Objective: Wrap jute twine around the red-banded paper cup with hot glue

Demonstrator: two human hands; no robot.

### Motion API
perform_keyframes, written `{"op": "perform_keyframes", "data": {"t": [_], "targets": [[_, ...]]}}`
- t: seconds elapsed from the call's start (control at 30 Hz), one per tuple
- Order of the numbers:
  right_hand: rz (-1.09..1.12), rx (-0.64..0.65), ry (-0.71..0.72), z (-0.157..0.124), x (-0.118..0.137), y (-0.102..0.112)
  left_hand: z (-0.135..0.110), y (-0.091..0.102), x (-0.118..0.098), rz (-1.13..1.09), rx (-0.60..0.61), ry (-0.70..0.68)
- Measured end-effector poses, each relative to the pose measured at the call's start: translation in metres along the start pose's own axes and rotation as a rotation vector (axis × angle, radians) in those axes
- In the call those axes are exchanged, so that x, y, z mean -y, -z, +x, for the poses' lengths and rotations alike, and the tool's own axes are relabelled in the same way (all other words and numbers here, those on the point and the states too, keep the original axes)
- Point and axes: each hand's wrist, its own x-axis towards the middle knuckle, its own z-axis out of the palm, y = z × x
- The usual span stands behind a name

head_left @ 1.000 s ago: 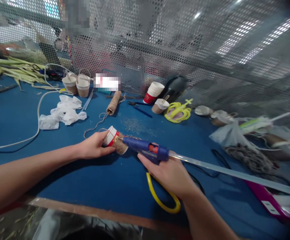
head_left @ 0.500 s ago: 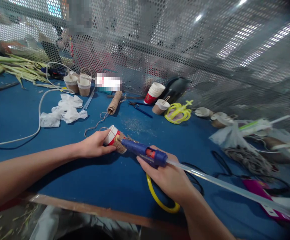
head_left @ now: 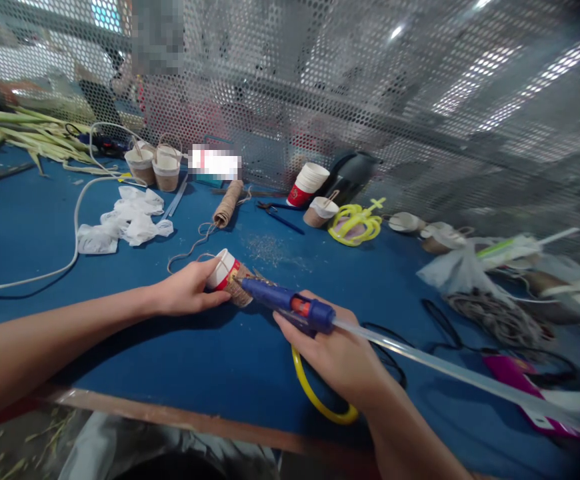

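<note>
My left hand [head_left: 186,291] grips a paper cup [head_left: 225,272] lying on its side on the blue table [head_left: 230,360]; the cup is white and red at the rim end and partly wrapped in brown twine. My right hand [head_left: 337,357] is closed round a blue glue gun [head_left: 290,304]. The gun's nozzle touches the twine-wrapped part of the cup. A long clear glue stick [head_left: 450,373] juts from the gun's back toward the right. A yellow loop [head_left: 320,400] curves below my right hand.
A twine spool [head_left: 227,207] with a loose strand lies behind the cup. Further back stand twine-wrapped cups [head_left: 155,167], a stack of paper cups [head_left: 308,185], a yellow crown shape [head_left: 356,223] and white crumpled plastic [head_left: 125,223]. Perforated metal mesh [head_left: 370,87] walls the back. Clutter fills the right side.
The glue gun's nozzle has shifted slightly left and up along the wrapped cup. The glue stick's tail has dropped lower at the right. My left hand has hardly moved.
</note>
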Motion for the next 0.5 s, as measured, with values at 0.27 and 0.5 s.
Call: {"op": "perform_keyframes", "data": {"t": [0.27,0.5], "targets": [[-0.019,0.023,-0.022,0.0007,0.0008,0.0032,-0.0017,0.0016,-0.0016,0.036,0.023,-0.016],[0.014,0.036,-0.032,0.0024,0.0039,0.0050,-0.0019,0.0038,-0.0039,0.055,0.037,-0.056]]}}
